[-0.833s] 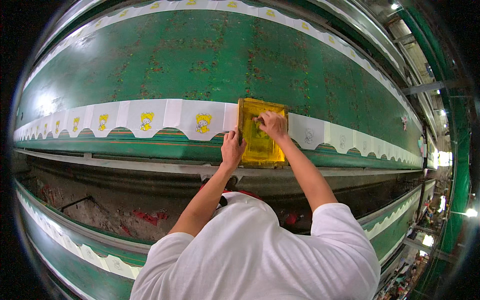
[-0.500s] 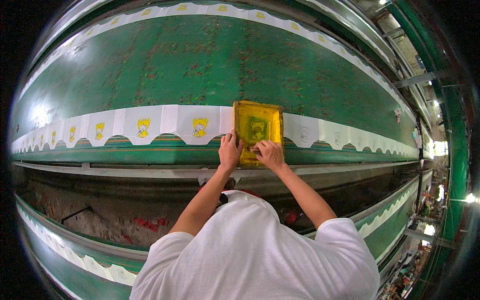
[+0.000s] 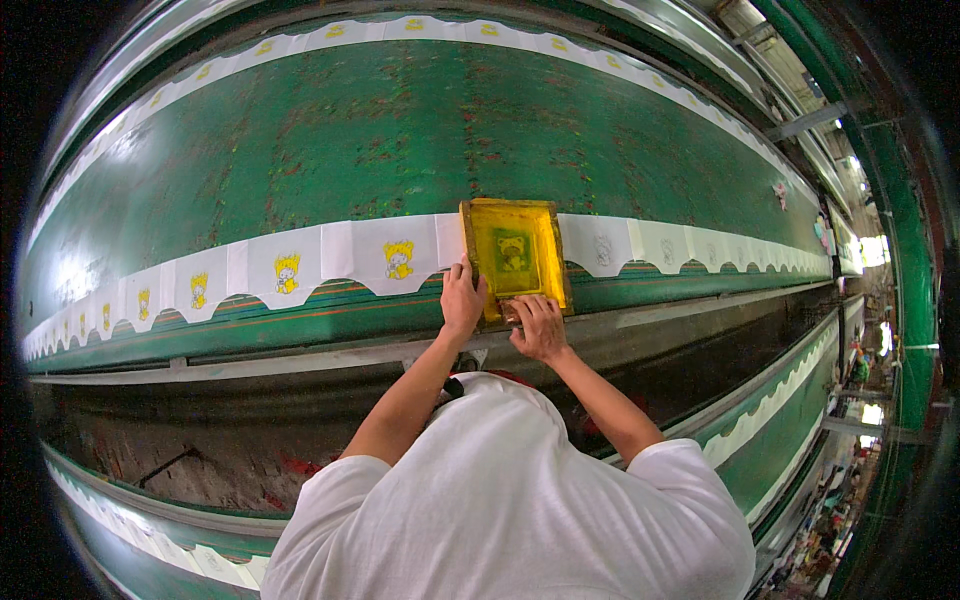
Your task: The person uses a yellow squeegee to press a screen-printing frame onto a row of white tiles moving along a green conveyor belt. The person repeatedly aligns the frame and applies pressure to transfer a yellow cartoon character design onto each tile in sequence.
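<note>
A wooden screen-printing frame [image 3: 562, 262], stained yellow, lies over a row of white scalloped pieces on the green table [image 3: 340, 150]. Through its mesh [image 3: 514, 250] a bear shape shows. My left hand [image 3: 463, 303] grips the frame's left side near its closer corner. At the near end my right hand [image 3: 538, 326] is closed, fingers curled at the frame's inner edge; what it holds is hidden beneath them. Left of the frame, the white pieces [image 3: 345, 262] carry yellow bear prints [image 3: 398, 260]. To its right, white pieces [image 3: 603, 246] bear only grey outlines.
Another row of printed white pieces [image 3: 370, 32] runs along the table's far edge. A metal rail [image 3: 330, 362] borders the near side, with a dark aisle floor [image 3: 120, 430] below it. A second green table [image 3: 765, 455] with white pieces stands behind me.
My right hand has drawn back from inside the frame to its near end. My left hand keeps its grip on the frame's left side. The whole view has tilted slightly.
</note>
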`<state>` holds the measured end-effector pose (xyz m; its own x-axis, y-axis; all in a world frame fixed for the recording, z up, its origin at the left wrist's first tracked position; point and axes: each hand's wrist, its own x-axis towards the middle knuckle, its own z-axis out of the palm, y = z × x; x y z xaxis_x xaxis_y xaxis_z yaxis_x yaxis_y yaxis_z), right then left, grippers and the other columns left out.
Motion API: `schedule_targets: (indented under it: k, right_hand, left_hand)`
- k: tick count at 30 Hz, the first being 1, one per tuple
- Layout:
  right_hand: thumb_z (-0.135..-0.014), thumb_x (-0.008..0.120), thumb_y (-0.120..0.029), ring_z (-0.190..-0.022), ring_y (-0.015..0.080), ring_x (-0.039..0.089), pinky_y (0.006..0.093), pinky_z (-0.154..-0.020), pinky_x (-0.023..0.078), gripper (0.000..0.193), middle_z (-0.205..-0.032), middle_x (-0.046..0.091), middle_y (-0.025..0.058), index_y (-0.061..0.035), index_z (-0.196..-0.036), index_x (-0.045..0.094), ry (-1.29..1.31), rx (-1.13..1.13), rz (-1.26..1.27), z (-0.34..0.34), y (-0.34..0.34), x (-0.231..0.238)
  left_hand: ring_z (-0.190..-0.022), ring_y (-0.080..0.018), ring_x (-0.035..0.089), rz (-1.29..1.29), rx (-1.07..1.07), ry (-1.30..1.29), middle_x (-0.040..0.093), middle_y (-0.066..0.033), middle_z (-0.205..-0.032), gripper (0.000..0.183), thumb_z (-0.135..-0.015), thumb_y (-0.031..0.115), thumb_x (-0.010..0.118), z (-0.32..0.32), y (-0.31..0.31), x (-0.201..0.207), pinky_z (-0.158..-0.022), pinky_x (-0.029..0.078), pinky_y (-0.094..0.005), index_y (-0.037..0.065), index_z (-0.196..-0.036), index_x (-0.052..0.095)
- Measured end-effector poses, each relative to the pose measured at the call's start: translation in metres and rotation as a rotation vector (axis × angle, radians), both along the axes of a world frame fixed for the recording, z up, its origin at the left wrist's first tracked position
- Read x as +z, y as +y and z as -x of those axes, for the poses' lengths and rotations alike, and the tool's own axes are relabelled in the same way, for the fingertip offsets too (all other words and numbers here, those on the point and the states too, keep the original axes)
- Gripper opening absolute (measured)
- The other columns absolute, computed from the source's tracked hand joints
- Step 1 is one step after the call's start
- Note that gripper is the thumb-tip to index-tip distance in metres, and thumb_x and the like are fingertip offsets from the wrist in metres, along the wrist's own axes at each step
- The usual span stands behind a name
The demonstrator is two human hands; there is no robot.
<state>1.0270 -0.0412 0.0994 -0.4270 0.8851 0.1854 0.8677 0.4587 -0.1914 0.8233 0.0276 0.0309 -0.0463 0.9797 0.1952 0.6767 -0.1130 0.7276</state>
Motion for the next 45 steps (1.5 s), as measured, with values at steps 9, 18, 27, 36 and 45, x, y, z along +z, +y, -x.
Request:
schedule_targets:
  k: [9,18,27,36,45]
  right_hand:
    - [-0.103,0.08,-0.029,-0.124,0.0366,0.069,0.052,-0.103,0.058,0.043,-0.13,0.073,0.0204,0.0007,-0.134,0.072,0.148,-0.773,0.058,-0.074,0.061,-0.049]
    - [-0.11,0.074,-0.027,-0.122,0.0365,0.071,0.0493,-0.104,0.059,0.042,-0.131,0.074,0.0198,0.0025,-0.14,0.072,0.266,-0.743,0.187,-0.098,0.06,-0.066]
    - [-0.098,0.085,-0.019,-0.113,0.038,0.074,0.0518,-0.098,0.06,0.041,-0.121,0.076,0.021,0.0022,-0.132,0.075,0.334,-0.688,0.124,-0.111,0.061,-0.071]
    - [-0.093,0.091,-0.026,-0.111,0.0359,0.075,0.049,-0.095,0.061,0.049,-0.118,0.077,0.019,0.0019,-0.13,0.075,0.522,-0.573,0.088,-0.22,0.099,-0.041]
    - [-0.088,0.093,-0.025,-0.109,0.0362,0.074,0.0493,-0.096,0.06,0.048,-0.115,0.075,0.0183,0.0004,-0.124,0.074,0.636,-0.52,0.05,-0.346,0.09,-0.061]
  left_hand:
    - [-0.114,-0.0435,0.067,0.081,-0.062,-0.097,0.069,-0.0238,-0.12,0.07,-0.097,0.022,0.083,0.011,0.006,0.003,-0.096,0.058,-0.0509,-0.006,-0.155,0.057]
    - [-0.117,-0.0441,0.068,0.067,-0.05,-0.09,0.07,-0.0259,-0.123,0.069,-0.091,0.018,0.087,0.008,0.005,0.004,-0.097,0.057,-0.052,-0.009,-0.148,0.061]
    - [-0.118,-0.0412,0.069,0.085,-0.013,-0.143,0.074,-0.0255,-0.125,0.067,-0.094,0.018,0.083,0.002,0.005,0.009,-0.098,0.058,-0.0493,-0.009,-0.151,0.062]
    - [-0.106,-0.0353,0.074,0.104,0.165,-0.164,0.077,-0.018,-0.118,0.064,-0.09,0.013,0.084,-0.111,0.028,0.053,-0.089,0.06,-0.045,0.001,-0.151,0.068]
    - [-0.102,-0.0356,0.071,0.077,0.234,-0.112,0.075,-0.0153,-0.123,0.065,-0.09,0.018,0.085,-0.241,0.035,0.036,-0.091,0.058,-0.0468,0.007,-0.152,0.068]
